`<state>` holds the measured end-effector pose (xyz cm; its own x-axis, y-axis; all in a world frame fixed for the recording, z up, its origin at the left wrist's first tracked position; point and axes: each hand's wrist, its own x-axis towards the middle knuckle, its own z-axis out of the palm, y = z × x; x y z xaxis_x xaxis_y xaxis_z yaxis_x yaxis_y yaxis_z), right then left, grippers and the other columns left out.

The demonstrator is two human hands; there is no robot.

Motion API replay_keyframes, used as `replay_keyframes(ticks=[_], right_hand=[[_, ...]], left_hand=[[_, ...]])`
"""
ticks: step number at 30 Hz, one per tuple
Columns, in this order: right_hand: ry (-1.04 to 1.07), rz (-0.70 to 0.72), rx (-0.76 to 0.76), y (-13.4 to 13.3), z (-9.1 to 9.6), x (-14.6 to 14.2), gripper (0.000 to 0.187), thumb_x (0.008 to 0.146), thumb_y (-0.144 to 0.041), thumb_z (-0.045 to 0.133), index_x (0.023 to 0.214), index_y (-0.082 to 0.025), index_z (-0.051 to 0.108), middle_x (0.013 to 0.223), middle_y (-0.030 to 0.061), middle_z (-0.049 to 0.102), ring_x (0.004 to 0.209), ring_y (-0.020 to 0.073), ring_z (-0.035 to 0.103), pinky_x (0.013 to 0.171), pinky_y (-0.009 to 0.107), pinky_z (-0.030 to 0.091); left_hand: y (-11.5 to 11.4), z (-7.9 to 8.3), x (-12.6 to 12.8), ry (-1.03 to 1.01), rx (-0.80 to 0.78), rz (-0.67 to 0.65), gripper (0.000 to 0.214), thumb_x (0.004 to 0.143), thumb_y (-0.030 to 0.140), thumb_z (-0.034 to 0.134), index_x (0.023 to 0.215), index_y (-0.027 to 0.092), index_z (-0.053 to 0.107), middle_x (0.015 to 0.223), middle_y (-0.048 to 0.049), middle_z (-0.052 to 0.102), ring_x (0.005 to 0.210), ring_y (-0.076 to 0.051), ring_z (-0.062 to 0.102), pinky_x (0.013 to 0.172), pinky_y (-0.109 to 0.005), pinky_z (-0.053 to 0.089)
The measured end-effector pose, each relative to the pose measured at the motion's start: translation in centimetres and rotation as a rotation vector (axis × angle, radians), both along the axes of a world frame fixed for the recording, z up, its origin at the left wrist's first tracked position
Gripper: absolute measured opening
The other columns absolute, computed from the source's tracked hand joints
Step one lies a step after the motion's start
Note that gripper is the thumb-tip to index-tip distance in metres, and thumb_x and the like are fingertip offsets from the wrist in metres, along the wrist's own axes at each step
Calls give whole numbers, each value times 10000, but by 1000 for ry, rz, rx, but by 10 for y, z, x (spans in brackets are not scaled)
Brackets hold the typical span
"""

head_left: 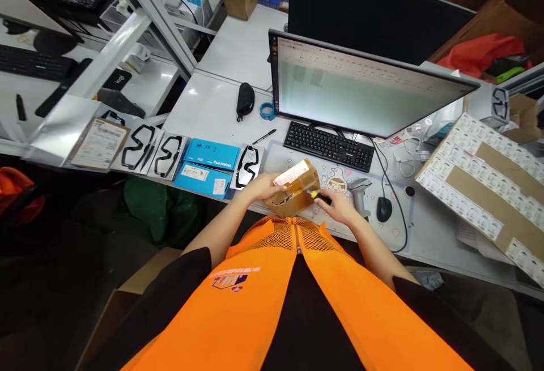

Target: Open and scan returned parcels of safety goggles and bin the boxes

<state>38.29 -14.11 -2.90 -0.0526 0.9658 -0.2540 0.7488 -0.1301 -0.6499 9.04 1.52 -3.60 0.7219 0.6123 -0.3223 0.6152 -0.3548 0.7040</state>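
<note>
The left hand point(264, 187) grips a cardboard box point(292, 205) at the front edge of the worktop point(216, 105), near the keyboard point(327, 145); the right hand point(338, 205) holds a yellow-and-black tool point(323, 197) beside the box.

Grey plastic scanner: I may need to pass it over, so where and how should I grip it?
Probably by the slim handle of the grey plastic scanner, below its wider head, fingers closing across it from the side of the black computer mouse: the handle points toward the person, whose bare right hand is close on the other side.
</note>
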Motion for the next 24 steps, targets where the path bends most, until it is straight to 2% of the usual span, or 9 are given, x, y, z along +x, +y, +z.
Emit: replay_keyframes(ticks=[4, 7, 9, 11, 15, 18, 24], right_hand=[[-107, 167, -121, 10, 17, -41, 365, 1007, -462, 676, 1270, -224, 758, 1082, 112, 824, 954, 275, 768, 872, 355, 566], [-240, 203, -162, 18, 21, -62, 340, 1011, -447, 678, 1243, -210, 752, 1117, 132, 818, 997, 286, 765, 871, 337, 547], [-327, 217, -185, 19, 23, -66, 327, 1020, -431, 655, 1222, -192, 751, 1145, 155, 811, 1009, 302, 764, 860, 343, 539], [-400, 222, -210, 19, 26, -61, 340, 1030, -421, 627, 1244, -183, 744, 1177, 169, 804, 1025, 318, 763, 847, 355, 532], [-519, 165, -265, 16, 30, -31, 398, 1041, -439, 593, 1334, -202, 720, 1158, 165, 806, 1041, 339, 758, 826, 372, 523], [-561, 117, -275, 14, 31, -12, 390, 1031, -480, 599, 1286, -219, 736, 1129, 151, 807, 1036, 339, 754, 811, 372, 518], [-561, 60, -260, 4, 23, 0, 402, 1028, -529, 586, 1271, -242, 727, 1150, 139, 799, 1055, 338, 746, 799, 363, 513]], left_hand=[[-2, 2, 3, -2, 0, 15, 547, 996, 531, 600, 1447, 241, 708, 1308, -97, 798, 1146, -325, 750, 881, -327, 529], [-8, 3, 5, -22, 11, -16, 473, 1002, 495, 607, 1368, 233, 751, 1197, -88, 826, 1042, -300, 765, 836, -309, 506], [-12, 4, 6, -12, 28, -46, 429, 1002, 479, 610, 1295, 215, 779, 1099, -92, 835, 961, -289, 763, 797, -304, 486], [-17, 6, 8, 10, 50, -70, 410, 1005, 473, 601, 1247, 201, 791, 1031, -98, 830, 906, -284, 753, 758, -303, 467], [-22, 10, 14, 25, 52, -95, 376, 1008, 445, 577, 1192, 204, 800, 991, -91, 821, 871, -267, 735, 714, -293, 444], [-22, 13, 22, 33, 52, -118, 369, 1000, 451, 577, 1151, 205, 807, 938, -91, 808, 844, -260, 723, 694, -292, 436], [-19, 11, 25, 9, -29, -127, 368, 980, 435, 589, 1155, 195, 805, 938, -85, 802, 824, -245, 712, 692, -287, 433]])
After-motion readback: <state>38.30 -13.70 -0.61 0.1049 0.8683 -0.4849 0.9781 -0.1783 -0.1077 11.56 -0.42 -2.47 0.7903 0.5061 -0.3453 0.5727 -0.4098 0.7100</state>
